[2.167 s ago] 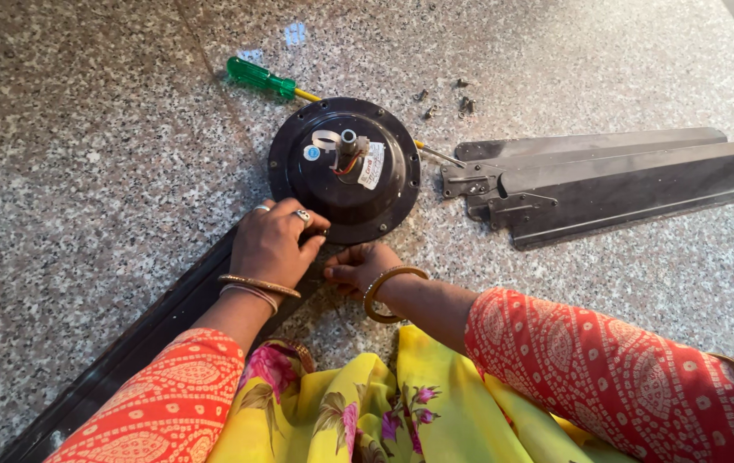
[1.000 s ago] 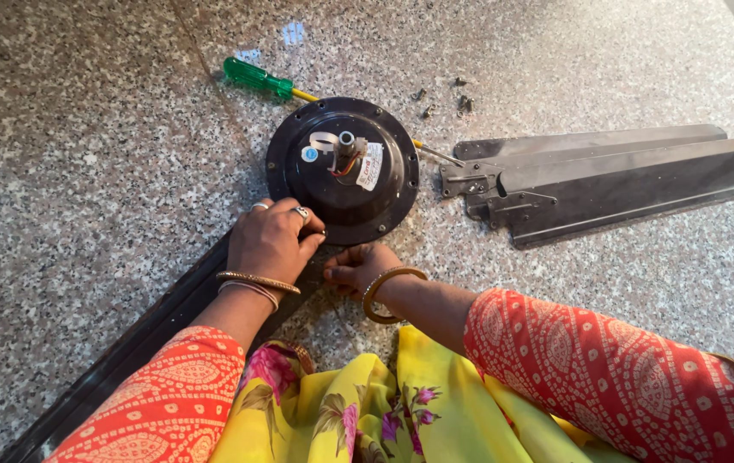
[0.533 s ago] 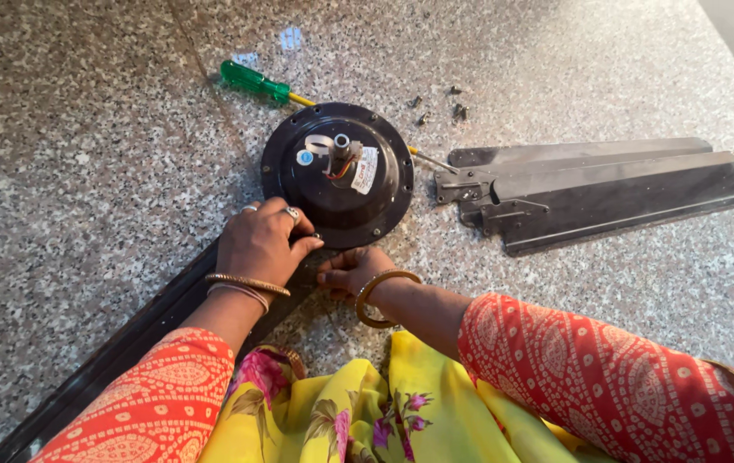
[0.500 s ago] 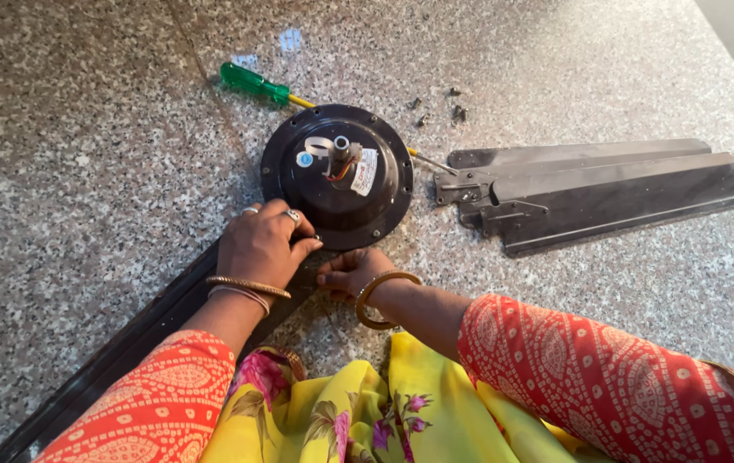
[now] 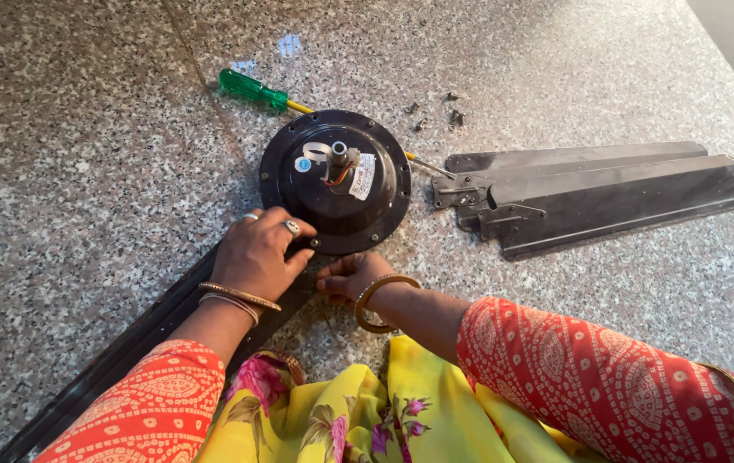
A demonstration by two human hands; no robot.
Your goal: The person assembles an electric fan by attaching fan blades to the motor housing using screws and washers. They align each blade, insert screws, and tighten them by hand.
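Pressing flat, fingers spread and grasping nothing, the left hand (image 5: 257,251) pins the dark fan blade (image 5: 139,336) at the near rim of the black ceiling-fan motor (image 5: 335,181), while the right hand (image 5: 348,276), fingers curled at the joint with any grasp hidden, should probably work squarely, keeping holes aligned.

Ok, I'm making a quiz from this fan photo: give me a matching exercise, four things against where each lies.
Things:
1. screwdriver
2. loose screws
3. two blades
4. long blade

Places:
A. stacked, right of the motor
B. under the left hand
C. partly under the motor's far side
D. scattered beyond the stacked blades

Pairs: 1-C, 2-D, 3-A, 4-B
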